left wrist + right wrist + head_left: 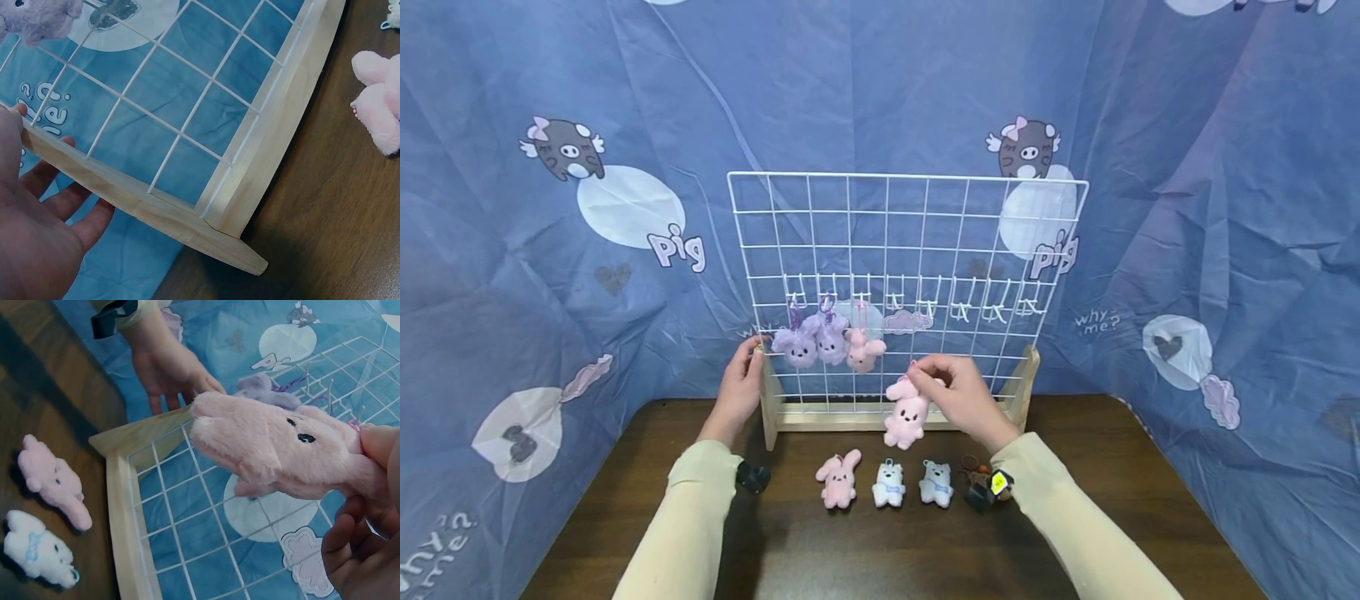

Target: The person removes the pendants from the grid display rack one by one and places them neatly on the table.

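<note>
Pinching pink plush — right fingers; left fingers holding rack.

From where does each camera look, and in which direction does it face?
Head: worn on the head, facing forward and down at the white grid rack; left hand, right hand and sleeves show.
Left wrist: worn there, facing the rack's wooden side; left hand shows.
Right wrist: worn there, facing the held pink plush; right hand shows, left hand beyond.
The wrist views share the rack and left hand.
</note>
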Motion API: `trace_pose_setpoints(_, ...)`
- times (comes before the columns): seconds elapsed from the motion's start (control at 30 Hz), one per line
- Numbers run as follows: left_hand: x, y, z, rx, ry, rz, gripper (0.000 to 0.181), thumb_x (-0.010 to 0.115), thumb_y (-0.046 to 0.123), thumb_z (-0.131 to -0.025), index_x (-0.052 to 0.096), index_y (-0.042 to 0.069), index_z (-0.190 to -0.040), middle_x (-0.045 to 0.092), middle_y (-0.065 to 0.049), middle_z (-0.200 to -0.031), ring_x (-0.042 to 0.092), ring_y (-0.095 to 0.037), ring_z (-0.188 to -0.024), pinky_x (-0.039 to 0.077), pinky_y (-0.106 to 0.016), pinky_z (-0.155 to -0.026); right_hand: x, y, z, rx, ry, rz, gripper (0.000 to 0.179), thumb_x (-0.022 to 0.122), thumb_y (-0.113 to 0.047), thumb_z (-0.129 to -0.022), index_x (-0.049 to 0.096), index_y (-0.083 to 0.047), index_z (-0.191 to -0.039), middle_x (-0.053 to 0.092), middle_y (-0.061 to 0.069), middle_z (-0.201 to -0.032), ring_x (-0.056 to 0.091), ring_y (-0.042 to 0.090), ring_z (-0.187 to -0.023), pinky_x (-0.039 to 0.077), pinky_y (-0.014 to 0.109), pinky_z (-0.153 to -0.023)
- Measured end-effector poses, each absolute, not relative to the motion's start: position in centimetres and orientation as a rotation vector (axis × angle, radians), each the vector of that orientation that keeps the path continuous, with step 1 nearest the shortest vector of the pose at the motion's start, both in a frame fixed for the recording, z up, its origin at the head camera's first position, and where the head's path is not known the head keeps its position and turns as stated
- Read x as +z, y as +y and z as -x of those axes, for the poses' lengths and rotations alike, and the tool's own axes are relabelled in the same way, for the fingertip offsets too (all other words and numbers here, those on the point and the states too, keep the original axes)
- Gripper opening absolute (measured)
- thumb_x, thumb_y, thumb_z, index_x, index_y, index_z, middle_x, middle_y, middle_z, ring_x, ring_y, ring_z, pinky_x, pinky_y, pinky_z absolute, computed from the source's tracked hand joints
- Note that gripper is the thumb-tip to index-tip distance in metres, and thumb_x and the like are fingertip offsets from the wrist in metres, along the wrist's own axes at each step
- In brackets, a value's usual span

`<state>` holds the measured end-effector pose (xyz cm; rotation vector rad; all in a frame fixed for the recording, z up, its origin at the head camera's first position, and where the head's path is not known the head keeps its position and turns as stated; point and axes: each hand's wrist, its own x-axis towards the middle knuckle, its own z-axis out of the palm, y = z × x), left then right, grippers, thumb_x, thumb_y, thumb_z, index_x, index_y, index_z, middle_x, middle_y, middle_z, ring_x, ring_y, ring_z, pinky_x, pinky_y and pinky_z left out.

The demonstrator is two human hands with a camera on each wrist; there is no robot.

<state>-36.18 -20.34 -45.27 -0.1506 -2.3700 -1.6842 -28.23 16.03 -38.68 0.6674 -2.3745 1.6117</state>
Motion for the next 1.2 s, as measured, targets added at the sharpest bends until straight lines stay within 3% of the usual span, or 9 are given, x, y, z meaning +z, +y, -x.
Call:
trace_pose_setpoints(0.27, -45.5, -20.4, 36.3, -1.654, -2.356, 0.166, 0.039, 0.037, 0.023, -0.116, 0.047, 0.01, -0.152, 0.054, -0.029, -0.146, 0.05, -0.039, -0.132, 0.037, -0.056, -0.111, -40.2, 17.6, 27.4, 1.594, -2.432, -0.695, 0.014, 0.069, -0.018, -0.103, 0.079, -0.009, -0.099, 0.075, 0.005, -0.093, 0.058, 0.013, -0.073, 0.046, 0.024, -0.061)
trace_pose_setpoints(0.67, -45.5, -20.5, 36.2, -1.657, -2.368, 0.164, 0.039, 0.037, 0.025, -0.116, 0.046, 0.011, -0.152, 0.054, -0.028, -0.147, 0.049, -0.038, -0.133, 0.036, -0.056, -0.112, -42.4, 20.9, 25.4, 1.578, -2.53, -0.757, 0.013, 0.067, -0.014, -0.104, 0.079, -0.009, -0.103, 0.076, 0.007, -0.102, 0.065, 0.012, -0.085, 0.053, 0.025, -0.07)
trace_pose_setpoints(1.03, -45.4, -20.4, 36.2, -1.645, -2.366, 0.163, 0.04, 0.037, 0.023, -0.116, 0.046, 0.009, -0.152, 0.054, -0.03, -0.146, 0.05, -0.039, -0.131, 0.037, -0.056, -0.11, -45.2, 24.1, 23.8, 1.473, -2.559, -0.868, 0.013, 0.069, -0.013, -0.103, 0.079, -0.017, -0.097, 0.073, -0.003, -0.086, 0.06, 0.006, -0.074, 0.052, 0.026, -0.063)
trace_pose_setpoints(1.2, -45.5, -20.4, 36.3, -1.655, -2.358, 0.161, 0.039, 0.036, 0.023, -0.116, 0.046, 0.01, -0.152, 0.056, -0.028, -0.143, 0.05, -0.036, -0.125, 0.038, -0.053, -0.107, -46.4, 25.6, 23.1, 1.445, -2.612, -0.87, 0.012, 0.07, -0.016, -0.102, 0.079, -0.02, -0.096, 0.073, -0.006, -0.086, 0.061, 0.004, -0.076, 0.052, 0.026, -0.065)
